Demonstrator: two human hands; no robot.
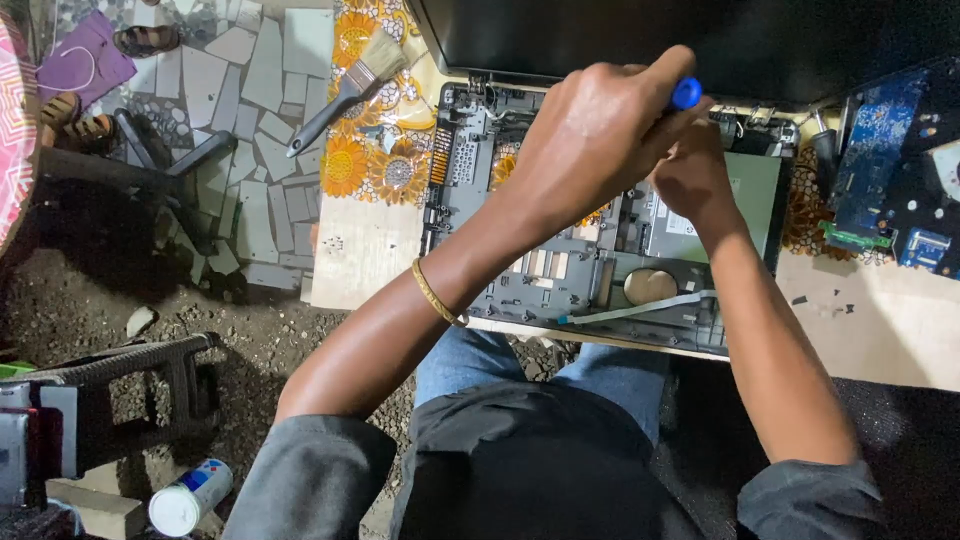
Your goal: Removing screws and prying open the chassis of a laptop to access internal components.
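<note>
The opened laptop chassis (560,270) lies flat on the table (880,330) before you; it's stiff but fragile. Your left hand (590,135) grips the light, blue-capped screwdriver (686,93) by its handle, while your right hand (692,175) seems to steady the shaft, fingers hidden.

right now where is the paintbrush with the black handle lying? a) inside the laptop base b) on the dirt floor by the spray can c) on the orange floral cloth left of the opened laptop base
c: the black-handled paintbrush lies on the orange floral cloth, left of the opened grey laptop base.
</note>
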